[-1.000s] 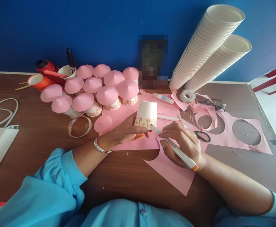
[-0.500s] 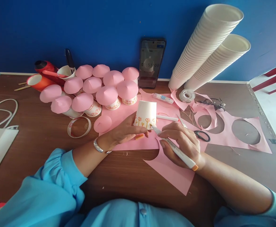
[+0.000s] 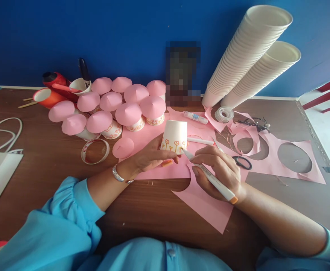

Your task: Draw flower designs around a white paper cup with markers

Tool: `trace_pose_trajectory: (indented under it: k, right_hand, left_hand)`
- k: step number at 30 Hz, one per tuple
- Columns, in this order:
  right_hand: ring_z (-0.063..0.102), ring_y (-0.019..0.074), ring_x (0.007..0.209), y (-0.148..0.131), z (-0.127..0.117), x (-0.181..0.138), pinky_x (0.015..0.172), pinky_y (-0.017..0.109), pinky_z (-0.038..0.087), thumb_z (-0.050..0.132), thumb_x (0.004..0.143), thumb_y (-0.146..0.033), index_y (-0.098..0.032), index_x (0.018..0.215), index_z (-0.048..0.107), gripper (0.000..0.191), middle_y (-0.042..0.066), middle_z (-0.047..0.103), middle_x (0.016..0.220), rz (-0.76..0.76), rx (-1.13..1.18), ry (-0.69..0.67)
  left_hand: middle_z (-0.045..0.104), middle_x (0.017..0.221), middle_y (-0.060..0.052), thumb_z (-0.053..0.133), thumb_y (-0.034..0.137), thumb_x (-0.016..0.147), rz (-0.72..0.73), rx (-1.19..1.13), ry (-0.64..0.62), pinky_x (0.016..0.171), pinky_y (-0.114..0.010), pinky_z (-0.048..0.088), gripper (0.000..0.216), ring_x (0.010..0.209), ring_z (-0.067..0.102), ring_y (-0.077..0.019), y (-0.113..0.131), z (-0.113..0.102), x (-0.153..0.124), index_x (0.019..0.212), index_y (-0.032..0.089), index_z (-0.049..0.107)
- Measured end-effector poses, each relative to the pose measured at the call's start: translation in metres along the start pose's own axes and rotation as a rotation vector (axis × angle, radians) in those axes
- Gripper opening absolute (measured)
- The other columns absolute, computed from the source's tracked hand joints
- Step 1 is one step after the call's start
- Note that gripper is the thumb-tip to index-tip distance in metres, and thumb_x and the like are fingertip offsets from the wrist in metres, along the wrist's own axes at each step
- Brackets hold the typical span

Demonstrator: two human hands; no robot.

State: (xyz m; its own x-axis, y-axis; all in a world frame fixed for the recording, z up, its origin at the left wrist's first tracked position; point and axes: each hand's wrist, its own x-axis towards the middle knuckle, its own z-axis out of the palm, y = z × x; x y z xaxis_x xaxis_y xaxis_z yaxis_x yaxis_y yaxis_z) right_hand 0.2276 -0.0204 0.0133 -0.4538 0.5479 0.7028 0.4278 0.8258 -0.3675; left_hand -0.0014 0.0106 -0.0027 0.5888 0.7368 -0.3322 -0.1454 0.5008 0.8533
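Observation:
A white paper cup (image 3: 174,131), turned upside down, is gripped near its rim by my left hand (image 3: 150,156). Red flowers with orange-yellow stems are drawn around the cup's lower band. My right hand (image 3: 219,171) holds a white marker (image 3: 214,182) with an orange end, its tip at the drawn band on the cup's right side. Just below the cup, an orange marker cap (image 3: 167,163) lies on pink paper (image 3: 178,173). Behind my right fingers rests another white marker (image 3: 201,140) with a red end.
Several cups with pink cone tops (image 3: 128,114) stand at the back left. Two tall cup stacks (image 3: 248,52) lean on the blue wall. A glue stick (image 3: 195,117), tape roll (image 3: 224,114), scissors (image 3: 242,162) and cut pink scraps (image 3: 269,158) lie right. A power strip (image 3: 2,177) sits left.
The marker tip has shifted very slightly to the right along the cup's drawn band. Both hands keep their grip, and the cup stays in place.

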Motion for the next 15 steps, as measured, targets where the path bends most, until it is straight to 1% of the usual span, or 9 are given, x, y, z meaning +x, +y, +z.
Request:
trace_pose_trajectory:
  k: [5, 11, 15]
  right_hand:
    - [0.069, 0.0173, 0.073, -0.0008, -0.0005, 0.0015, 0.059, 0.03, 0.058, 0.058, 0.097, -0.009, -0.019, 0.109, 0.06, 0.015, 0.004, 0.067, 0.083, -0.016, -0.006, -0.005]
    - [0.069, 0.017, 0.072, -0.001, 0.0006, 0.0018, 0.059, 0.029, 0.058, 0.058, 0.097, -0.009, -0.018, 0.108, 0.06, 0.015, 0.004, 0.068, 0.083, -0.025, 0.001, 0.002]
    - [0.069, 0.0173, 0.072, -0.0002, 0.0016, 0.0011, 0.059, 0.03, 0.059, 0.059, 0.096, -0.009, -0.018, 0.109, 0.06, 0.016, 0.004, 0.069, 0.083, -0.028, 0.018, 0.011]
  left_hand:
    - [0.068, 0.099, -0.003, 0.089, 0.038, 0.078, 0.028, -0.005, -0.003, 0.081, -0.034, 0.051, 0.044, 0.086, 0.064, -0.0165, 0.001, 0.0011, 0.0005, 0.112, 0.021, 0.066]
    - [0.07, 0.095, -0.004, 0.09, 0.038, 0.078, 0.067, -0.031, -0.025, 0.077, -0.033, 0.052, 0.045, 0.084, 0.065, -0.0165, -0.0005, 0.0019, 0.0019, 0.111, 0.019, 0.066]
    - [0.069, 0.097, -0.003, 0.089, 0.034, 0.08, 0.073, -0.034, -0.019, 0.078, -0.033, 0.052, 0.041, 0.086, 0.065, -0.0162, -0.0019, 0.0014, 0.0024, 0.11, 0.02, 0.066]
